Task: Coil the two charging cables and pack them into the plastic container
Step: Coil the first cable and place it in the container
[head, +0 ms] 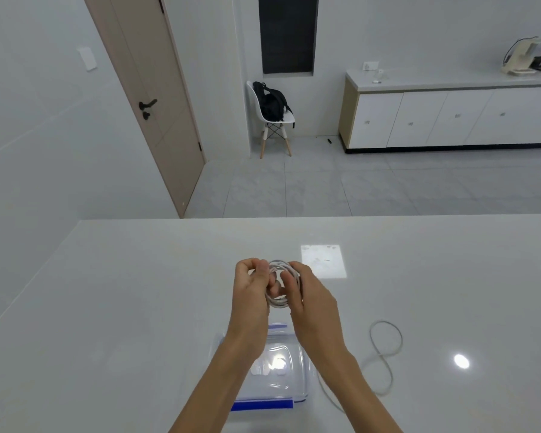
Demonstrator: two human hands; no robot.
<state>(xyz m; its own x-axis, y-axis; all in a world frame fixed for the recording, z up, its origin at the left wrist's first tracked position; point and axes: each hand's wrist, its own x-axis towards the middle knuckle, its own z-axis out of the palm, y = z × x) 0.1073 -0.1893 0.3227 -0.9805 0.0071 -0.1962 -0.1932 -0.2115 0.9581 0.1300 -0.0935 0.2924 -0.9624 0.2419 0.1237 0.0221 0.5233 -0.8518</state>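
Facing each other above the table (122,307), the left hand (252,285) and right hand (306,295) are held close together, with both forearms stretched forward over the container (281,382). The left fingers are curled, and the coil (278,304) is pinched at its left side between thumb and fingers. The right fingers are wrapped round the coil's right side, so it is grasped by both hands and kept off the table. The coil is seen as several tight white loops, partly hidden by the fingers. A second cable (381,356), also white, lies loose on the table just right of the container, laid in a rough figure of eight. The container is clear plastic with blue clips at its near and far edges; it rests on the table under the wrists.
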